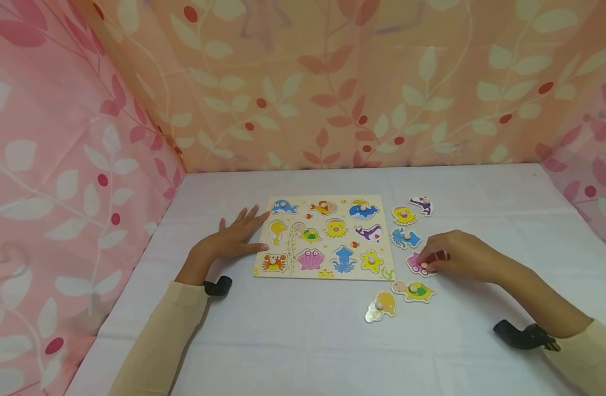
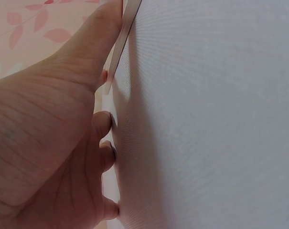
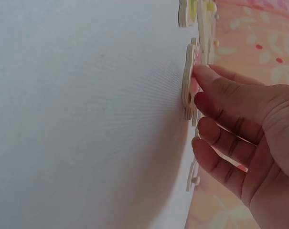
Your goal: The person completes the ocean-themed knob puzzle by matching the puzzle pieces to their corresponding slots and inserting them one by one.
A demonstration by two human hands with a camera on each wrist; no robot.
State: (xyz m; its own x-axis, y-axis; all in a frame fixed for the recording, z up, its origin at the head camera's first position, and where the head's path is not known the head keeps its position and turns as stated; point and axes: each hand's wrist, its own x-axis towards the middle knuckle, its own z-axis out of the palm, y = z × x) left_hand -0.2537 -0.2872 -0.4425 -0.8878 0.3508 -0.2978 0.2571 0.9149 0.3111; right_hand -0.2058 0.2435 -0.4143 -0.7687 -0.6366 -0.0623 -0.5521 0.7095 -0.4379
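Observation:
A wooden peg puzzle board (image 1: 327, 276) with sea animal pictures lies on the table. My left hand (image 1: 238, 236), fingers spread and thumb on the board, rests at its left edge; the left wrist view shows the thumb (image 2: 94, 40) against the board's side. Right of the board, my right hand (image 1: 456, 256) pinches the pink shell piece (image 1: 414, 263) between thumb and fingers. In the right wrist view the shell piece (image 3: 187, 86) stands edge-on, the thumb (image 3: 216, 81) on its face. Knobbed pieces such as the crab (image 1: 274, 262) and starfish (image 1: 371, 260) sit in the board.
Loose knobbed pieces lie right of the board: a purple dolphin (image 1: 422, 205), a yellow octopus (image 1: 404, 216) and a blue squid (image 1: 406, 238). Nearer the front are a turtle (image 1: 418, 292) and a yellow seahorse (image 1: 380, 306). Patterned cloth (image 1: 322, 82) hangs behind the white table (image 1: 293, 341).

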